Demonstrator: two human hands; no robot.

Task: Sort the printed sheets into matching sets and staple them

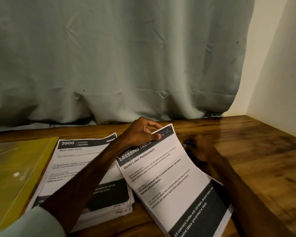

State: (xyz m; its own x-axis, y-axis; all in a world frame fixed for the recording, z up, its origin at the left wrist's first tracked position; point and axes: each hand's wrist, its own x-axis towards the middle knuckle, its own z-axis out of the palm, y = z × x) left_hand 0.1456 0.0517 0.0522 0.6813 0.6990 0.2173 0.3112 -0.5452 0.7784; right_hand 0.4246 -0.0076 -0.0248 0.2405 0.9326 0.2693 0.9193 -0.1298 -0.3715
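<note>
Printed sheet [169, 177], far corner pinched by left hand [142, 132], right hand [200, 149] beside

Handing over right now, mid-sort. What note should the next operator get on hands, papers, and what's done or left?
Left hand: pinches the top corner of the Dressing Table set.
Right hand: blurred beside that set's right edge, at a small dark object; grip unclear.
Kitchen stack: flat on the table, left of the set, under the left forearm.
Done: two headings lie apart.
Left: stapling; no staple shows yet.
</note>
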